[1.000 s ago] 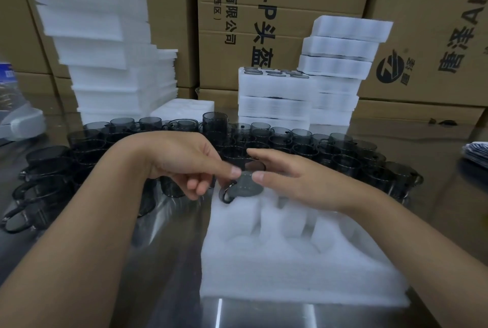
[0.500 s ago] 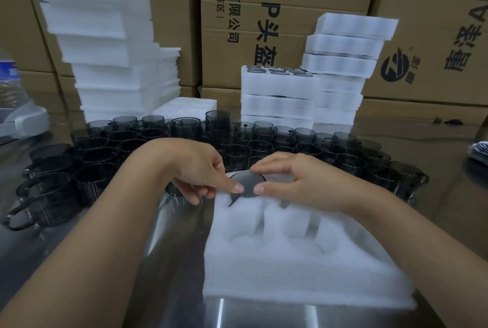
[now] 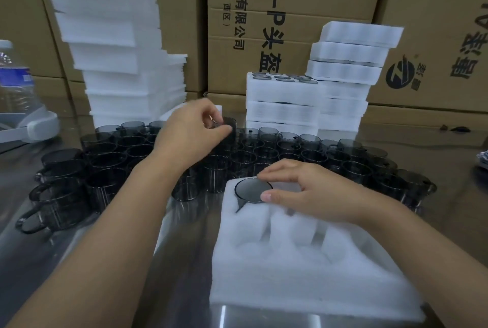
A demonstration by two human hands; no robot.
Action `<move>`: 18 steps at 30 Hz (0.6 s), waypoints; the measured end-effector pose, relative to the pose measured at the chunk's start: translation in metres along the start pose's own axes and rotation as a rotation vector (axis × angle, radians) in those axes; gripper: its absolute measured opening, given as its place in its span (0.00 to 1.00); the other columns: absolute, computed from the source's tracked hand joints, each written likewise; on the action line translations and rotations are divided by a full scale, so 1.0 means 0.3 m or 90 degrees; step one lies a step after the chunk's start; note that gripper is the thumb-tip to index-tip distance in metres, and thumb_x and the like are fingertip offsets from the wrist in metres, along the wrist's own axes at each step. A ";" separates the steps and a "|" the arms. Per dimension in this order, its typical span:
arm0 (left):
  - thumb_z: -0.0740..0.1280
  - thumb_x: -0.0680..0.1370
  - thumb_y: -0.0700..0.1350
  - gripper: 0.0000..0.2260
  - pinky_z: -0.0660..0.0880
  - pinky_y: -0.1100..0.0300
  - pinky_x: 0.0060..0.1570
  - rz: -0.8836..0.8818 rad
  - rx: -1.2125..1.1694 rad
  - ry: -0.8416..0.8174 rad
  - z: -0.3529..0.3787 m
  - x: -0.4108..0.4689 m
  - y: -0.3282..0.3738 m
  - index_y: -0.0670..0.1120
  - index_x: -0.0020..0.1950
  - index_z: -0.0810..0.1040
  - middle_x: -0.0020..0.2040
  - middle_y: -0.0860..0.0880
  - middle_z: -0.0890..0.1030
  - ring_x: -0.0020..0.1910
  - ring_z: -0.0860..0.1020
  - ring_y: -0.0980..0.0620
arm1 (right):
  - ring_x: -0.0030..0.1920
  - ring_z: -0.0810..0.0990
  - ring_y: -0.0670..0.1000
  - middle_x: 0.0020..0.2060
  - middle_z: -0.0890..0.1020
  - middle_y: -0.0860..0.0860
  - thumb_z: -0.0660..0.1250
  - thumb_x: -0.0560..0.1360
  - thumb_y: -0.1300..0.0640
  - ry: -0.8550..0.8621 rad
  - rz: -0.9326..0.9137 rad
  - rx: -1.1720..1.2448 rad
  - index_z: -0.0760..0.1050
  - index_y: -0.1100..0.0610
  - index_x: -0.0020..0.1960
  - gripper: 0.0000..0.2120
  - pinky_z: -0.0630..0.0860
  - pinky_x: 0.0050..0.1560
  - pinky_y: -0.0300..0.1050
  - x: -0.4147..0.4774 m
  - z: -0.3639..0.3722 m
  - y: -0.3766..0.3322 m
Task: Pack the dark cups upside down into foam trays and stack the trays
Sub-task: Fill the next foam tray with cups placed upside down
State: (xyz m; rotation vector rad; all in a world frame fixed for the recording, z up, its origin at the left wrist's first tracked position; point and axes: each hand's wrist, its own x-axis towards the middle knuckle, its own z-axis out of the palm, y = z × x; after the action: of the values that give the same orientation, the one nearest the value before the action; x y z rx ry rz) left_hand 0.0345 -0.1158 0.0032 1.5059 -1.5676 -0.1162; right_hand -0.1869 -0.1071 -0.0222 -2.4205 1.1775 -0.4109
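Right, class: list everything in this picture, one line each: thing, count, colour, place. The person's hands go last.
foam tray: one, white, front centre.
seated cup: one, dark, upside down in the tray's far-left pocket.
loose cups: many, dark see-through, crowded behind the tray.
foam stack: one, white, back left.
packed tray stacks: two, white, back centre.
cardboard boxes: several, brown, along the back.
water bottle: one, clear, blue label, far left.
left grip: bare hand, pinches a rear cup.
right grip: bare hand, pinches the seated cup.
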 end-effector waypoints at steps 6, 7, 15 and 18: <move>0.71 0.74 0.52 0.23 0.70 0.54 0.47 -0.057 0.264 -0.012 0.019 0.014 -0.078 0.53 0.68 0.72 0.66 0.52 0.73 0.58 0.76 0.46 | 0.51 0.68 0.23 0.58 0.68 0.25 0.64 0.75 0.40 0.008 -0.006 -0.011 0.71 0.41 0.68 0.22 0.63 0.48 0.21 -0.001 0.000 0.005; 0.70 0.74 0.52 0.22 0.70 0.55 0.46 -0.061 0.282 -0.022 0.026 0.015 -0.086 0.54 0.68 0.72 0.64 0.52 0.76 0.59 0.76 0.46 | 0.54 0.67 0.23 0.58 0.68 0.26 0.64 0.75 0.39 0.009 -0.006 -0.013 0.71 0.41 0.68 0.22 0.63 0.49 0.21 -0.001 0.000 0.005; 0.66 0.75 0.37 0.14 0.72 0.53 0.48 -0.029 0.287 0.007 0.045 0.017 -0.111 0.47 0.60 0.80 0.55 0.44 0.81 0.54 0.77 0.42 | 0.56 0.69 0.28 0.61 0.69 0.29 0.64 0.76 0.41 0.009 -0.011 -0.004 0.72 0.43 0.67 0.21 0.65 0.54 0.26 -0.001 0.002 -0.001; 0.66 0.76 0.39 0.13 0.69 0.56 0.42 0.019 0.317 0.025 0.048 0.010 -0.088 0.49 0.58 0.80 0.54 0.47 0.81 0.52 0.77 0.44 | 0.55 0.70 0.30 0.60 0.70 0.30 0.64 0.76 0.42 0.014 -0.020 0.003 0.73 0.44 0.67 0.20 0.65 0.56 0.29 -0.001 0.004 0.004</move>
State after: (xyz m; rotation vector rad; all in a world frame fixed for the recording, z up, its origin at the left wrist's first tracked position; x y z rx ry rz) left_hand 0.0453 -0.1319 -0.0199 1.8455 -1.6629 0.3434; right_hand -0.1873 -0.1072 -0.0238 -2.4392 1.1480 -0.4504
